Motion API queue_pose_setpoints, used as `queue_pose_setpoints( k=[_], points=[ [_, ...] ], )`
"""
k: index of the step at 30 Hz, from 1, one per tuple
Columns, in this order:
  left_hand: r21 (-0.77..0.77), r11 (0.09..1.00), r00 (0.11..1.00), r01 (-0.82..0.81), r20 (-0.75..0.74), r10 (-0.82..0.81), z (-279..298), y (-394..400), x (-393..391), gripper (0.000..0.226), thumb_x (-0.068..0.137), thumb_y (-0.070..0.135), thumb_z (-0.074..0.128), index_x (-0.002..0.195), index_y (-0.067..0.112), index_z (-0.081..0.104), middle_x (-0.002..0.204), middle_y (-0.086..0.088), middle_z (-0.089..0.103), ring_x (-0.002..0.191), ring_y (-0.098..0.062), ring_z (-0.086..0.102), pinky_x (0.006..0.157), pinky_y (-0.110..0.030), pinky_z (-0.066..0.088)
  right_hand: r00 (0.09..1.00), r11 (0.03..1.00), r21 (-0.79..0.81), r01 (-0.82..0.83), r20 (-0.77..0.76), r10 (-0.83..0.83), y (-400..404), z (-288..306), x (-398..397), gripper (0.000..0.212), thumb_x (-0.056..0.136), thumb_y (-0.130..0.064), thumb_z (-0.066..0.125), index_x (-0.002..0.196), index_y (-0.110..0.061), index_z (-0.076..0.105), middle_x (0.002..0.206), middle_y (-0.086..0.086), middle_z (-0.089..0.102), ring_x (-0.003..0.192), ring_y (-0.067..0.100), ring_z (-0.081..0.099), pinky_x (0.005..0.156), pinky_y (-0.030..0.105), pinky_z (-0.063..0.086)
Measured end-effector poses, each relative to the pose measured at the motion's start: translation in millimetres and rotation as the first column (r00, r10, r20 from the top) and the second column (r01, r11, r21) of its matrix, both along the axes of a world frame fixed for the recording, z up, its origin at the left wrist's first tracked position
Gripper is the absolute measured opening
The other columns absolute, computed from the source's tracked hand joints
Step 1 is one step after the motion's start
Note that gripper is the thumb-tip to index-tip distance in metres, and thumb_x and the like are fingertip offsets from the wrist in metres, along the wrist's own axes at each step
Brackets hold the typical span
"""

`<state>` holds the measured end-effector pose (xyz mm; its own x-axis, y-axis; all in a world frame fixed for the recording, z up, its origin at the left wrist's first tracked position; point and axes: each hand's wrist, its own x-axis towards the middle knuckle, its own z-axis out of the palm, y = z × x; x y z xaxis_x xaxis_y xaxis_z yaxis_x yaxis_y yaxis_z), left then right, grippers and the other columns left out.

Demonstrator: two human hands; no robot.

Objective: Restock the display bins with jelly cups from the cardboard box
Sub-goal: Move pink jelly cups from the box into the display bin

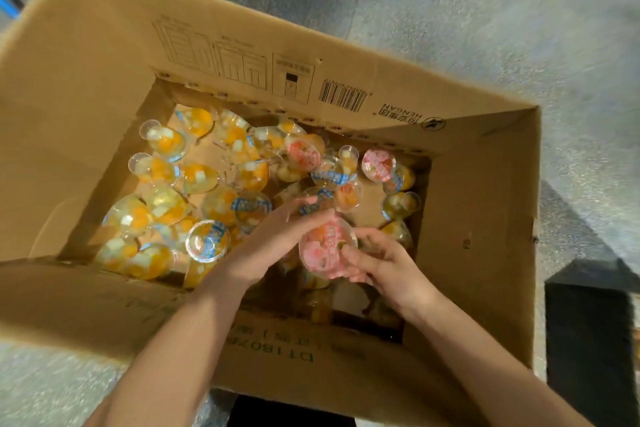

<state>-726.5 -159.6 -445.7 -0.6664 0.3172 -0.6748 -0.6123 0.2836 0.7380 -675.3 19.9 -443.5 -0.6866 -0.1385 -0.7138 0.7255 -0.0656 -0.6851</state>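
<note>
A pink-lidded cup (327, 250) is held low inside the box (478, 204), pinched between the fingers of the left hand (273, 239) and the right hand (384, 263), both closed on it, while the other cups (166, 191) are strewn loose over the box floor, many on their sides. The bins are not in view, so a carry is judged to lie ahead. The cup could be dropped if the smooth rounded plastic slips from a fingertip hold, and a lid could be torn or dented if the cup is squeezed too hard or knocked against the box wall on the way out.
</note>
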Motion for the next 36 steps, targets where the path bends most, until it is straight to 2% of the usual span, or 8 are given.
queue_pose_setpoints(
  k=[4, 7, 10, 16, 22, 28, 31, 36],
  points=[
    [0.087, 0.995, 0.994, -0.042, 0.102, 0.033, 1.8, -2.4, -2.4, 0.055, 0.077, 0.06, 0.065, 0.114, 0.02, 0.066, 0.104, -0.001, 0.072, 0.094, -0.018, 0.069, 0.083, -0.036, 0.056, 0.989, 0.989, -0.145, -0.013, 0.143, 0.034, 4.2, 3.9, -22.7, 0.047, 0.099, -0.04, 0.035, 0.124, -0.005, 0.055, 0.104, 0.024, 0.066, 0.095, 0.033, 0.065, 0.09, 0.042, 0.053],
    [-0.02, 0.969, 0.961, -0.246, 0.121, 0.247, 0.7, -2.7, -5.1, 0.028, 0.083, 0.048, 0.065, 0.092, 0.021, 0.069, 0.085, 0.001, 0.072, 0.076, -0.013, 0.069, 0.06, -0.024, 0.055, 0.984, 0.927, 0.341, -0.159, 0.131, 0.12, 8.3, -23.7, -53.6, 0.036, 0.1, -0.027, 0.046, 0.131, -0.01, 0.049, 0.101, 0.01, 0.062, 0.088, 0.022, 0.061, 0.083, 0.036, 0.05],
    [-0.013, 0.956, 0.954, -0.292, 0.059, 0.292, -1.1, -5.7, -5.9, 0.024, 0.085, 0.047, 0.062, 0.093, 0.025, 0.068, 0.089, 0.006, 0.07, 0.082, -0.01, 0.067, 0.056, -0.019, 0.051, 0.917, 0.609, 0.733, -0.304, 0.053, 0.395, 8.7, -53.7, -83.0, 0.045, 0.094, -0.027, 0.057, 0.135, -0.017, 0.042, 0.118, 0.005, 0.052, 0.112, 0.026, 0.052, 0.087, 0.035, 0.044],
    [0.053, 0.948, 0.95, -0.313, 0.027, 0.312, -1.4, -9.6, -5.5, 0.017, 0.087, 0.046, 0.059, 0.086, 0.031, 0.067, 0.076, 0.017, 0.07, 0.074, -0.001, 0.067, 0.055, -0.018, 0.05, 0.624, -0.05, 0.925, -0.376, 0.293, 0.725, 0.2, -104.5, -94.5, 0.045, 0.092, -0.009, 0.048, 0.135, -0.014, 0.035, 0.133, 0.014, 0.038, 0.12, 0.035, 0.043, 0.09, 0.044, 0.046],
    [0.0, 0.941, 0.941, -0.339, 0.016, 0.339, -4.4, -9.7, -6.0, 0.015, 0.085, 0.048, 0.061, 0.087, 0.034, 0.066, 0.085, 0.014, 0.069, 0.083, -0.005, 0.065, 0.059, -0.02, 0.05, 0.855, 0.231, 0.871, -0.433, 0.316, 0.411, 11.3, -129.8, -68.1, 0.049, 0.089, -0.015, 0.058, 0.132, -0.012, 0.034, 0.129, 0.021, 0.046, 0.111, 0.038, 0.055, 0.088, 0.044, 0.048],
    [-0.031, 0.905, 0.901, -0.425, 0.08, 0.426, 1.8, -4.1, -7.4, 0.013, 0.086, 0.044, 0.064, 0.087, 0.03, 0.065, 0.086, 0.008, 0.066, 0.078, -0.008, 0.064, 0.05, -0.019, 0.051, 0.984, 0.669, 0.738, 0.088, 0.041, -0.174, 23.2, -91.5, -47.0, 0.045, 0.089, -0.022, 0.063, 0.126, -0.006, 0.042, 0.12, 0.016, 0.055, 0.113, 0.034, 0.055, 0.09, 0.038, 0.046],
    [-0.013, 0.892, 0.886, -0.452, 0.112, 0.45, 16.4, 3.3, -2.3, 0.026, 0.09, 0.044, 0.059, 0.102, 0.022, 0.065, 0.1, -0.001, 0.066, 0.084, -0.011, 0.064, 0.051, -0.02, 0.053, 0.891, 0.87, 0.278, 0.408, 0.089, -0.446, 29.6, -39.8, -31.5, 0.046, 0.084, -0.014, 0.07, 0.124, -0.007, 0.047, 0.12, 0.013, 0.059, 0.1, 0.027, 0.063, 0.069, 0.029, 0.054],
    [0.098, 0.869, 0.871, -0.486, 0.133, 0.472, 81.3, 21.6, -9.0, 0.029, 0.09, 0.054, 0.05, 0.097, 0.027, 0.059, 0.116, -0.007, 0.062, 0.104, -0.023, 0.06, 0.083, -0.037, 0.052, 0.835, 0.74, -0.413, 0.531, 0.105, -0.541, 38.8, 72.8, -3.3, 0.04, 0.079, -0.027, 0.07, 0.115, -0.018, 0.055, 0.123, 0.015, 0.061, 0.106, 0.027, 0.064, 0.063, 0.026, 0.055]
  ],
)
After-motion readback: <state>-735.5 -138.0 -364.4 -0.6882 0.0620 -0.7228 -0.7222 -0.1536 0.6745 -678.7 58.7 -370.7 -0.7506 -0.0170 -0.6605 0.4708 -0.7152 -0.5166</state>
